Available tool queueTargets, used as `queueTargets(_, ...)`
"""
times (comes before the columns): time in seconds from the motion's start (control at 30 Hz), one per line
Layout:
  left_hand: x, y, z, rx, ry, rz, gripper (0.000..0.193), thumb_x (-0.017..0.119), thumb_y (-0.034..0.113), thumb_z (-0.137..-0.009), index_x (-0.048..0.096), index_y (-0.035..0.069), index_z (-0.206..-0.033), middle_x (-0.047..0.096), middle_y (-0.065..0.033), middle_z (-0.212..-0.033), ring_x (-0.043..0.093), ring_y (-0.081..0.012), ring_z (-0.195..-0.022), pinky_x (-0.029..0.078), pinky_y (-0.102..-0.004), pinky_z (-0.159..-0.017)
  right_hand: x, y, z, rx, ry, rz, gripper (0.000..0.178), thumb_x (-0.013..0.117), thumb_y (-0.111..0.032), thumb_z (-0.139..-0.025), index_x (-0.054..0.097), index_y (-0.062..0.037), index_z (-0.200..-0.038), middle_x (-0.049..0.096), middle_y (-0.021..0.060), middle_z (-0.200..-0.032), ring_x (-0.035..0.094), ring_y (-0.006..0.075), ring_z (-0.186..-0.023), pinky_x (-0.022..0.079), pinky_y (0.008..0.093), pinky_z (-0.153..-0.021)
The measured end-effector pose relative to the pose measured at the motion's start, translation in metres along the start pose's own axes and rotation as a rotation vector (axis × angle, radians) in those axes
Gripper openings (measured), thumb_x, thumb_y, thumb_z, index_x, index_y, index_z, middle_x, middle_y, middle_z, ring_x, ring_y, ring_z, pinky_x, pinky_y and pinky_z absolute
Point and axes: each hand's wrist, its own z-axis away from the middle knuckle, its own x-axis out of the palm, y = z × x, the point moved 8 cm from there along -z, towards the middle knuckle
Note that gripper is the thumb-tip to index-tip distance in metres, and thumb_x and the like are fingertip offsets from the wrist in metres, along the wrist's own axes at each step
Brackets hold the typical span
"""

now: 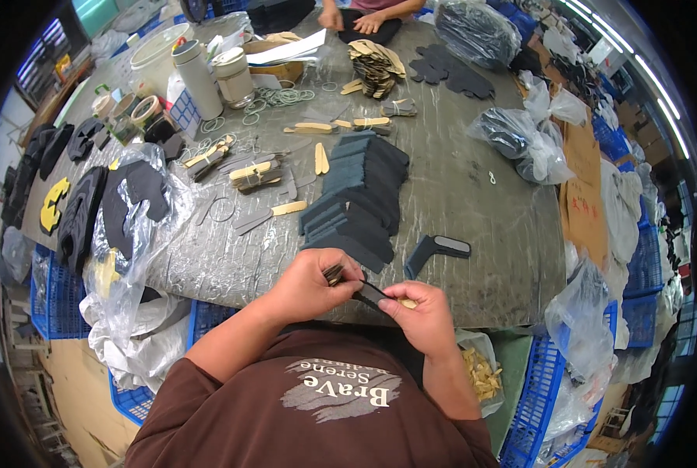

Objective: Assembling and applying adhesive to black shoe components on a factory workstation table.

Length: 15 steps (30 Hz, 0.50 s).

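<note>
Close to the table's near edge, my left hand [317, 285] is closed round a small bundle of thin strips [333, 274] and pinches one end of a dark fabric piece [372, 294]. My right hand [422, 313] grips that piece's other end, with a pale yellow strip [408, 303] showing at its fingers. Just beyond lies an L-shaped dark piece [422, 257] with a grey patch on one arm. An overlapping row of dark blue-black fabric pieces [356, 195] stretches away from my hands. To its left are grey and yellow strips [274, 212] and tied bundles [256, 173].
Rubber bands [274, 97], a grey flask [196, 78] and jars [233, 76] stand at the far left. Across the table are another person's hands [356, 22]. Bagged dark goods [512, 136] lie right. A bag of yellow scraps [481, 374] and blue crates [536, 402] sit below the edge.
</note>
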Motion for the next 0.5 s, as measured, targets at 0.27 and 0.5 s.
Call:
queueTargets(0.27,-0.008,-0.023,0.010,-0.083,-0.151,-0.857,0.018,0.065,0.016,-0.085,0.060,0.002,-0.095,0.063,-0.0148,-0.073,0.065,-0.0196,-0.069,0.049,-0.0347,-0.062,-0.120,0.063,-0.030,0.087,0.317,0.732,0.024,0.073,-0.014,-0.072,0.070,-0.0125,-0.096,0.064,0.0068,-0.084,0.063,0.0257,-0.077,0.049,0.0347,-0.068)
queueTargets(0.5,-0.028,-0.084,0.009,-0.273,0.076,0.297,0.024,0.052,0.025,-0.095,0.053,0.006,-0.109,0.049,-0.0011,-0.065,0.046,-0.0098,-0.052,0.038,-0.0215,-0.047,-0.142,0.066,-0.063,0.014,0.595,0.996,0.028,0.071,-0.020,-0.075,0.068,-0.0146,-0.102,0.057,0.0056,-0.093,0.061,0.0283,-0.080,0.049,0.0393,-0.070)
